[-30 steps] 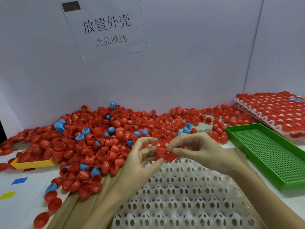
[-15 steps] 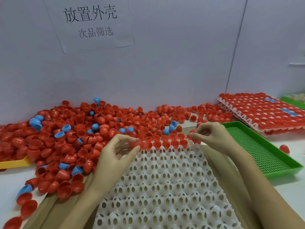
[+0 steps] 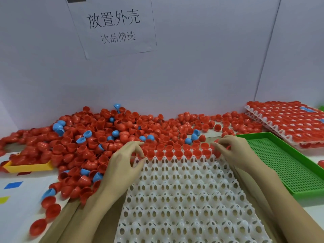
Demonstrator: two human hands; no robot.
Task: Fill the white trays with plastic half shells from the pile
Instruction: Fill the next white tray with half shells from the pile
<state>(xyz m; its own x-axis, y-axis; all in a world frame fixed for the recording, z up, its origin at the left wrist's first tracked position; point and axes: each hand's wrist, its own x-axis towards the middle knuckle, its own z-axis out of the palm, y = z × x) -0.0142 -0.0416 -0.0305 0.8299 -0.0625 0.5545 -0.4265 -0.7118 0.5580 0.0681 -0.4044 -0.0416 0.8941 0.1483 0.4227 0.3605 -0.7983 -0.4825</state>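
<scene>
White perforated plastic tray (image 3: 184, 199): far row alone holds red plastic half shells (image 3: 177, 153); remaining pockets empty. Loose pile (image 3: 98, 137) lies behind. Left hand (image 3: 122, 163) fingers loosely curled, empty; right hand (image 3: 233, 149) pinches a shell.

Empty-cell tray (image 3: 184, 199) lies centre, nearest camera, on cardboard sheet (image 3: 98, 223). Far row of tray holds seated half shells (image 3: 177, 153). Loose shell pile (image 3: 98, 135) spreads behind and left of tray, along back wall (image 3: 192, 71). Paper sign (image 3: 112, 27) on wall above pile. Left hand (image 3: 122, 163) at tray's far-left corner; right hand (image 3: 233, 149) at far-right corner. Perforated bin (image 3: 287, 165) right of tray. Filled trays (image 3: 287, 125), stacked, behind bin at far right. Small flat tray (image 3: 29, 166) at left, partly under pile.
</scene>
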